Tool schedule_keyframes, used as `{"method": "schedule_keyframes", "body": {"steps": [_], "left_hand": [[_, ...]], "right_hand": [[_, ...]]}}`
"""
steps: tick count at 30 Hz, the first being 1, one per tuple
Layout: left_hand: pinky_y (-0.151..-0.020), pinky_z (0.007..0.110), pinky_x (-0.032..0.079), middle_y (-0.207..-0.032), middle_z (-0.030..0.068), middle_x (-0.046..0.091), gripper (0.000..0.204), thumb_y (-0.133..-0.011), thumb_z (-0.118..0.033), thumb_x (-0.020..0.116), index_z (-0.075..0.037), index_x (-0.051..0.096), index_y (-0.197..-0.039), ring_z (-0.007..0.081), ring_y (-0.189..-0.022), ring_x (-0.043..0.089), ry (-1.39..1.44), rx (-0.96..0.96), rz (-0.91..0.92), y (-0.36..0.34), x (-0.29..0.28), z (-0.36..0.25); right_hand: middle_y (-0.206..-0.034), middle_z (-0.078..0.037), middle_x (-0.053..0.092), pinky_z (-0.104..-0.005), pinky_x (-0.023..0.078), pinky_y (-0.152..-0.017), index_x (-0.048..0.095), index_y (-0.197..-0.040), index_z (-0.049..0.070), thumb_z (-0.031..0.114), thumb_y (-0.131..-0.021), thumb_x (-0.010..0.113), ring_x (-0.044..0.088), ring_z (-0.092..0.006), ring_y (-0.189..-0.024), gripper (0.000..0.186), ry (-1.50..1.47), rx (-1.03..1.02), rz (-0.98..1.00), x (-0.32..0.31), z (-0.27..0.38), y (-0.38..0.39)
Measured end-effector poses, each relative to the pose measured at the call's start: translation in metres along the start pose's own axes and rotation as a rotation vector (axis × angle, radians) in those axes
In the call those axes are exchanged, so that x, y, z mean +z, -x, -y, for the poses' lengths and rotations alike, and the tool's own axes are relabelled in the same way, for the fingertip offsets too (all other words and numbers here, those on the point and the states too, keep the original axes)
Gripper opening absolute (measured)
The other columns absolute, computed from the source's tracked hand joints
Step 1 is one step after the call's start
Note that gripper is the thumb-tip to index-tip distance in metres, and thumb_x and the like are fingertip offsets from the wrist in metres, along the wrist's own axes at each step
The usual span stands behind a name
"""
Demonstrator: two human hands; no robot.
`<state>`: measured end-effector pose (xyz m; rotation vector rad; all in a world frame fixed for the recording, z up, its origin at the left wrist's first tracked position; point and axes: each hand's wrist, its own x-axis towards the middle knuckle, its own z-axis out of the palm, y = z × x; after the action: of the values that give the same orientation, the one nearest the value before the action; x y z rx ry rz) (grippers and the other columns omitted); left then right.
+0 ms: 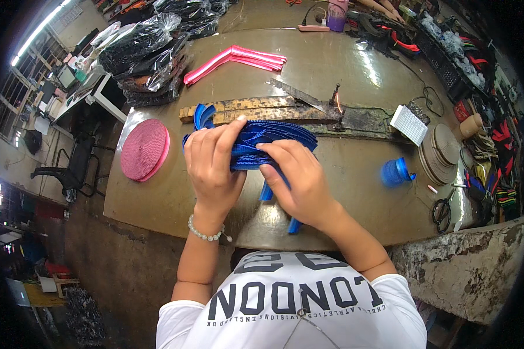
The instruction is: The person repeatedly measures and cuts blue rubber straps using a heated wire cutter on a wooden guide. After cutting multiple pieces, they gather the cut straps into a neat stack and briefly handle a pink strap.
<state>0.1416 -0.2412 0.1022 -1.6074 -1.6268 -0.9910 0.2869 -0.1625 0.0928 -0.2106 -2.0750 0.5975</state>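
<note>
A thick bundle of blue webbing straps is held up in front of me, over the near part of the table. My left hand wraps round its left end, fingers over the top. My right hand pinches the front of the bundle near its middle with thumb and fingertips. Loose strap ends hang below it, and a loop of strap stands up behind my left hand. Just beyond lies a cutting board with a yellow worn wooden bar and a long metal blade. A small flame burns at its right end.
Pink straps lie farther back; a pink webbing roll sits left. To the right are a blue strap coil, a white gridded block, beige rolls and black scissors. Another person's hand shows at the far right.
</note>
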Motion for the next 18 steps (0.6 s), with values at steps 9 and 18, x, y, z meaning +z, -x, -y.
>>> {"method": "schedule_keyframes", "body": {"steps": [9,18], "left_hand": [[-0.081,0.044,0.04,-0.107,0.0147,0.055,0.06,-0.056,0.002,0.073,-0.011,0.044,-0.107,0.0343,-0.091,0.055,0.278,0.022,-0.009,0.007,0.005,0.005],[-0.093,0.047,0.038,-0.115,0.0165,0.043,0.059,-0.055,0.007,0.07,-0.01,0.042,-0.104,0.0376,-0.11,0.045,0.047,-0.135,0.216,0.022,0.003,0.006]], "right_hand": [[-0.107,-0.017,0.061,-0.0346,0.042,-0.092,0.055,-0.118,-0.001,0.038,-0.083,0.066,0.057,-0.0259,-0.1,0.054,-0.428,0.103,0.522,-0.035,-0.051,-0.051],[-0.099,-0.005,0.061,-0.0242,0.052,-0.074,0.046,-0.12,0.002,0.027,-0.094,0.055,0.06,-0.0099,-0.085,0.037,-1.248,0.747,0.431,0.03,-0.045,-0.002]]}}
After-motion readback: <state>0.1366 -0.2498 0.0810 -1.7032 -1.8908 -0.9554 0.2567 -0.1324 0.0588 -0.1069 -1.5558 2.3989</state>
